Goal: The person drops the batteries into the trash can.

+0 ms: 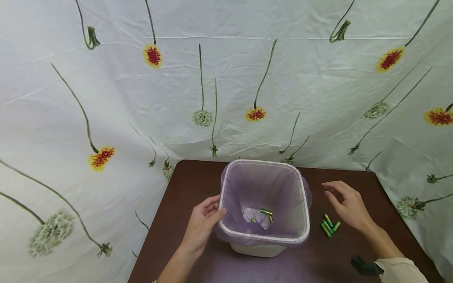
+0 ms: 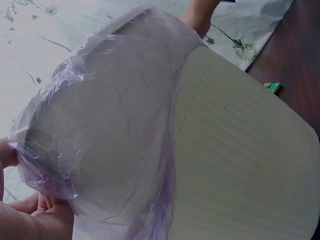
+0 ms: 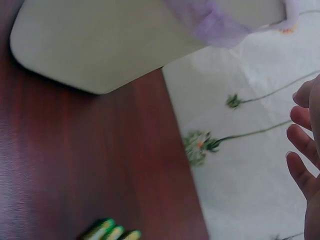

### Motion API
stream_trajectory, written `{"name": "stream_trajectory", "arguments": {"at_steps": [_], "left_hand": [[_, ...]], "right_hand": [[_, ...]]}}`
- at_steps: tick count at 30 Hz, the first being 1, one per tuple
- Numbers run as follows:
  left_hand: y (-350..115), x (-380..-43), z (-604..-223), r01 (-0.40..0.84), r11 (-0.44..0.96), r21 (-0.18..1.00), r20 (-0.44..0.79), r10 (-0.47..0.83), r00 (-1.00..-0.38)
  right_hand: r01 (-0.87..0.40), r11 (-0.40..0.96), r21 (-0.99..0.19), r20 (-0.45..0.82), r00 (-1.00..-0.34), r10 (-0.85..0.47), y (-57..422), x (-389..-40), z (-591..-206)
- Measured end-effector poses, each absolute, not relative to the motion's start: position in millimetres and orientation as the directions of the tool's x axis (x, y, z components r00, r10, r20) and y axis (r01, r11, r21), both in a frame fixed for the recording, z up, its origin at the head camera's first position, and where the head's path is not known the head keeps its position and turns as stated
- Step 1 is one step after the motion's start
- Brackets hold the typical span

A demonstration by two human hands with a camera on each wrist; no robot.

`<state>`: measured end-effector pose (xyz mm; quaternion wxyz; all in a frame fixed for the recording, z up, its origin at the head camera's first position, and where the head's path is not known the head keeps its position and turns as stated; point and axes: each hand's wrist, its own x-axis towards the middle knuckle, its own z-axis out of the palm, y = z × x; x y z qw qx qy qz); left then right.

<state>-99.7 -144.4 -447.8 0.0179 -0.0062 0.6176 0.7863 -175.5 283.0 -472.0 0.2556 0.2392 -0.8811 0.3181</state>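
Note:
A whitish waste bin (image 1: pixel 260 250) lined with a thin purple plastic bag (image 1: pixel 283 214) stands on the table. My left hand (image 1: pixel 201 224) grips its left rim through the bag, thumb on the inner side, fingers outside. Several green and gold batteries (image 1: pixel 266 212) lie at the bottom, partly under folds of the liner. To the right of the bin, a small group of similar batteries (image 1: pixel 326 228) rests on the tabletop. Just above and beyond that group hovers my right hand (image 1: pixel 350 206), fingers loosely bent and holding nothing. In the right wrist view its fingers (image 3: pixel 300 145) are apart.
The dark brown wooden table (image 1: pixel 191 184) ends at a white flower-printed cloth (image 1: pixel 233 90) hanging behind and at both sides. A black strap-like piece (image 1: pixel 366 266) sits by the right sleeve (image 1: pixel 401 270).

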Motion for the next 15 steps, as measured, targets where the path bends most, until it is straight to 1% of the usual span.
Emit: {"name": "stream_trajectory", "arguments": {"at_steps": [8, 15], "left_hand": [[-143.1, -98.5, -447.2, -0.038, -0.252, 0.967, -0.035, 0.018, -0.999], [-142.4, -97.5, -445.9, -0.043, -0.252, 0.967, -0.041, 0.014, -0.999]], "right_hand": [[-0.535, 0.711, -0.456, 0.596, -0.777, -0.202, 293.9, -163.0, -518.0], [-0.408, 0.734, -0.543, 0.526, -0.847, -0.081, 304.5, -150.1, -562.0]]}}
